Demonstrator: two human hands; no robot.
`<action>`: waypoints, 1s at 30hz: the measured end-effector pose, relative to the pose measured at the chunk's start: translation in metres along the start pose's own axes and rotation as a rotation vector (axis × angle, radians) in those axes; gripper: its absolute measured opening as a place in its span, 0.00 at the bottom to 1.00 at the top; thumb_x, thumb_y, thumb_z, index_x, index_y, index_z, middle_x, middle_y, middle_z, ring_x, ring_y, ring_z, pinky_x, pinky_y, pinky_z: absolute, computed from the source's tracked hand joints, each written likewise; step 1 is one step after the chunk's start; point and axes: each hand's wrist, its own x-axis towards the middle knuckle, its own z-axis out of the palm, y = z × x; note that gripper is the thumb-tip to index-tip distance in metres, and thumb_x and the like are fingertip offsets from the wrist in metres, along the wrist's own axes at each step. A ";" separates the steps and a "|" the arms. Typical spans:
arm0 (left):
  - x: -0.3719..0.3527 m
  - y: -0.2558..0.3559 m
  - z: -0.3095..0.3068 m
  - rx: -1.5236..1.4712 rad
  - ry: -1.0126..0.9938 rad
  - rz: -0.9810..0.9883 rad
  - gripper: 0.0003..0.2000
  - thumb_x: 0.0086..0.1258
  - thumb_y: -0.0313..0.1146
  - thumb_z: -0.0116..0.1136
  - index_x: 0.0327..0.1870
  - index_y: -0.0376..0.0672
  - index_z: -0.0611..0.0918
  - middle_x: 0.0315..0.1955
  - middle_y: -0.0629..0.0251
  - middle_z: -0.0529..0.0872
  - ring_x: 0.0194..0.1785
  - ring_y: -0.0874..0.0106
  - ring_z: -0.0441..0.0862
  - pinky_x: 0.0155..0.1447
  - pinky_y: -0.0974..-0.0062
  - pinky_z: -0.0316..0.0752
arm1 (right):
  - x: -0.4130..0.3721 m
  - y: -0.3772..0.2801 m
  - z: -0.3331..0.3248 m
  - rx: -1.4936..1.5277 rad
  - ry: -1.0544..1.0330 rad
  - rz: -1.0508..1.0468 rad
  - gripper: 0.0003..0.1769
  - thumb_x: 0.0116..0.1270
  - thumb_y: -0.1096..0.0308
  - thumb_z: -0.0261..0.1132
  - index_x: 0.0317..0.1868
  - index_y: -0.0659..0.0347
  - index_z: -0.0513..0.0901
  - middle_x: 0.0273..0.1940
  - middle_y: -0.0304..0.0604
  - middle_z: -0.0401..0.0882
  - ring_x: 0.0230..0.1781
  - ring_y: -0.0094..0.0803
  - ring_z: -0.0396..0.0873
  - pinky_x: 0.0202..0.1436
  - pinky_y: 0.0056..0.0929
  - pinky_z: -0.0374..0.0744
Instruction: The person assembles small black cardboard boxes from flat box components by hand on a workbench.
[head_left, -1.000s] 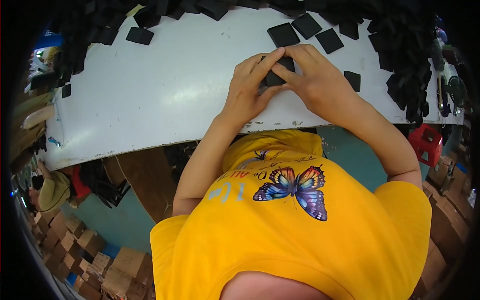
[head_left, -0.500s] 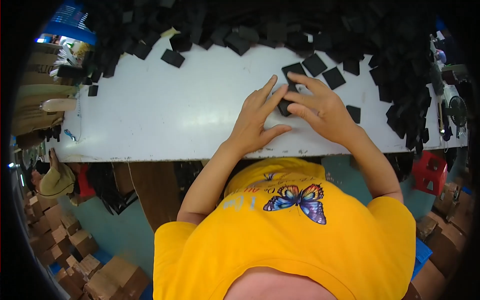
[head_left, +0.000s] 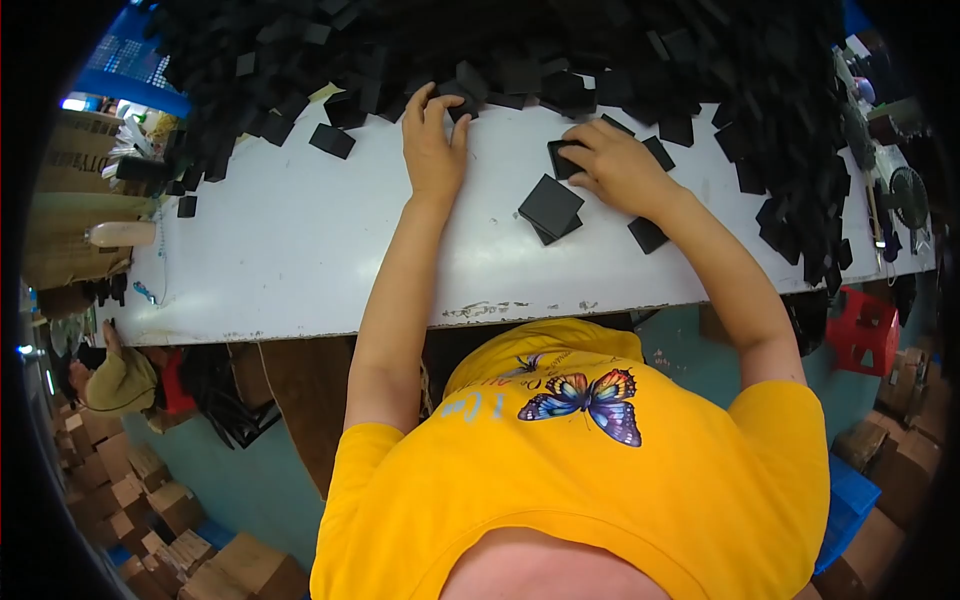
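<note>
Black squares lie in a deep heap (head_left: 620, 45) along the far edge of the desk (head_left: 300, 240) and down its right edge. Our left hand (head_left: 435, 140) reaches to the rim of that heap, fingers bent over one piece (head_left: 458, 97); we cannot tell whether it is gripped or only touched. Our right hand (head_left: 612, 165) is curled onto a single square (head_left: 562, 158) just short of the heap, pinching its edge. Near the middle of the desk, just beside the right hand, sits a small stack (head_left: 550, 208) of squares, with one loose square (head_left: 647, 234) toward the near edge. We judge the work barely begun: only that small stack is gathered, and almost the whole heap is left.
</note>
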 end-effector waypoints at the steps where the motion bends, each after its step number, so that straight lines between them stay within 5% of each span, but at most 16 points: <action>1: 0.000 0.002 -0.001 -0.045 -0.036 -0.034 0.14 0.64 0.26 0.72 0.49 0.45 0.82 0.63 0.55 0.79 0.65 0.52 0.77 0.64 0.61 0.74 | -0.002 0.003 0.001 0.056 0.035 0.045 0.21 0.61 0.65 0.76 0.53 0.64 0.86 0.60 0.44 0.80 0.62 0.44 0.76 0.64 0.38 0.78; 3: -0.001 0.004 -0.003 -0.134 -0.104 -0.108 0.13 0.64 0.25 0.72 0.48 0.45 0.82 0.63 0.54 0.80 0.66 0.52 0.76 0.62 0.63 0.74 | -0.006 0.009 0.003 0.167 0.103 0.129 0.19 0.63 0.65 0.74 0.52 0.65 0.87 0.60 0.46 0.80 0.63 0.44 0.76 0.65 0.38 0.78; 6: -0.003 0.008 -0.009 -0.071 -0.128 0.044 0.14 0.63 0.23 0.71 0.46 0.43 0.80 0.61 0.54 0.80 0.64 0.53 0.78 0.59 0.64 0.76 | -0.006 0.014 0.003 0.226 0.098 0.216 0.15 0.65 0.67 0.72 0.51 0.62 0.90 0.59 0.45 0.81 0.63 0.43 0.76 0.65 0.38 0.77; 9: 0.000 0.011 -0.025 -0.103 0.024 0.023 0.14 0.63 0.21 0.71 0.46 0.41 0.79 0.59 0.56 0.79 0.62 0.57 0.79 0.58 0.65 0.77 | -0.002 0.011 0.002 0.160 0.060 0.240 0.11 0.64 0.71 0.71 0.46 0.61 0.90 0.58 0.42 0.82 0.62 0.42 0.77 0.62 0.38 0.78; 11: -0.004 0.007 -0.035 -0.265 0.049 -0.024 0.23 0.61 0.21 0.72 0.56 0.42 0.76 0.58 0.58 0.77 0.61 0.63 0.79 0.60 0.67 0.77 | 0.005 0.014 0.005 0.076 0.013 0.241 0.07 0.64 0.72 0.71 0.43 0.61 0.89 0.60 0.40 0.81 0.63 0.41 0.77 0.60 0.36 0.79; 13: -0.014 0.029 -0.061 -0.483 0.044 -0.152 0.29 0.59 0.23 0.75 0.61 0.43 0.73 0.58 0.59 0.76 0.62 0.66 0.78 0.61 0.68 0.77 | 0.004 0.012 0.010 0.007 0.128 0.177 0.05 0.63 0.73 0.71 0.39 0.62 0.88 0.59 0.39 0.82 0.60 0.41 0.79 0.57 0.36 0.80; 17: -0.016 0.090 -0.098 -0.368 -0.105 -0.025 0.36 0.52 0.26 0.78 0.64 0.42 0.72 0.56 0.64 0.80 0.58 0.67 0.78 0.60 0.70 0.73 | 0.004 0.000 -0.009 0.146 0.327 0.174 0.01 0.63 0.73 0.69 0.34 0.60 0.85 0.54 0.40 0.83 0.52 0.43 0.82 0.52 0.41 0.81; 18: -0.018 0.097 -0.097 -0.385 -0.158 0.001 0.37 0.52 0.27 0.80 0.65 0.43 0.72 0.57 0.63 0.81 0.59 0.67 0.78 0.60 0.69 0.72 | 0.002 -0.003 -0.020 0.171 0.301 0.249 0.04 0.63 0.72 0.69 0.35 0.60 0.81 0.53 0.41 0.84 0.43 0.45 0.85 0.46 0.41 0.82; 22: -0.026 0.121 -0.086 -0.305 -0.367 0.146 0.37 0.52 0.28 0.81 0.66 0.42 0.76 0.57 0.61 0.82 0.60 0.64 0.81 0.63 0.66 0.76 | -0.008 -0.008 -0.050 0.341 0.167 0.477 0.10 0.64 0.70 0.72 0.43 0.59 0.80 0.44 0.39 0.87 0.35 0.41 0.82 0.39 0.37 0.79; 25: -0.036 0.128 -0.077 -0.450 -0.517 -0.086 0.39 0.54 0.26 0.80 0.70 0.43 0.74 0.57 0.59 0.83 0.60 0.62 0.82 0.63 0.68 0.78 | -0.013 -0.027 -0.051 0.504 0.535 0.317 0.14 0.63 0.73 0.74 0.47 0.58 0.82 0.39 0.42 0.85 0.34 0.38 0.81 0.38 0.33 0.79; 27: -0.046 0.123 -0.069 -0.442 -0.477 -0.099 0.42 0.54 0.24 0.80 0.73 0.44 0.71 0.57 0.57 0.82 0.59 0.60 0.83 0.62 0.67 0.80 | -0.017 -0.056 -0.069 0.527 0.439 0.430 0.16 0.61 0.76 0.74 0.49 0.59 0.83 0.40 0.44 0.85 0.36 0.39 0.83 0.39 0.32 0.81; 30: -0.058 0.119 -0.059 -0.516 -0.393 -0.142 0.44 0.54 0.23 0.79 0.75 0.45 0.67 0.56 0.55 0.81 0.61 0.57 0.83 0.65 0.63 0.80 | -0.020 -0.063 -0.061 0.396 0.556 0.104 0.17 0.59 0.78 0.73 0.50 0.62 0.83 0.43 0.46 0.85 0.39 0.41 0.84 0.41 0.30 0.83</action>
